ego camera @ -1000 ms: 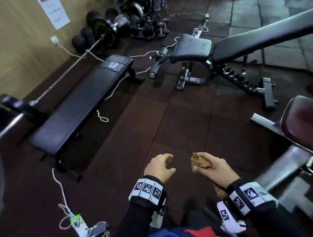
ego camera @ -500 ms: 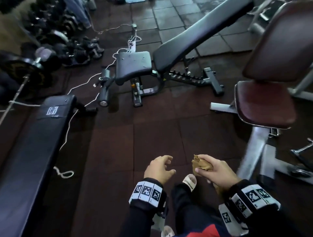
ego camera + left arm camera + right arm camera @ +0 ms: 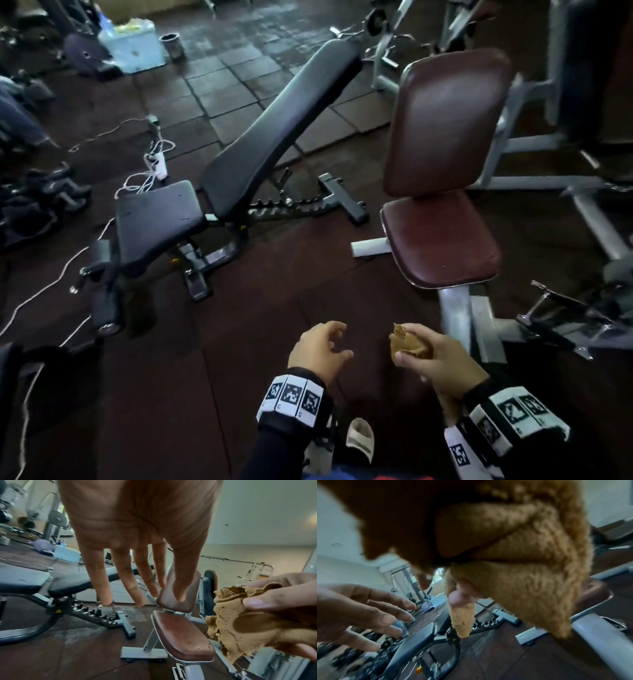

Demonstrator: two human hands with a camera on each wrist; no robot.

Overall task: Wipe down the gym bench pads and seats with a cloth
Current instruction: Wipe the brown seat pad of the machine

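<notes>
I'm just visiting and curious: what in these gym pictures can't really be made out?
- Right hand: in the right wrist view the cloth covers all but a fingertip or two.
- Maroon seat: whether it is dusty or clean; head view too dim.
- Dumbbells: cut off by the head view's left edge, blurred.
- Left hand: its palm fills the left wrist view, hiding part of the black bench.

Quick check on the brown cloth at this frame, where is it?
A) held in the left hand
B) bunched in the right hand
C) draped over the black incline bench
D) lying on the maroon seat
B: the brown cloth is bunched in the right hand, thumb and fingers curled round it, off every pad, while the left hand beside it holds nothing, fingers loosely spread.
</notes>
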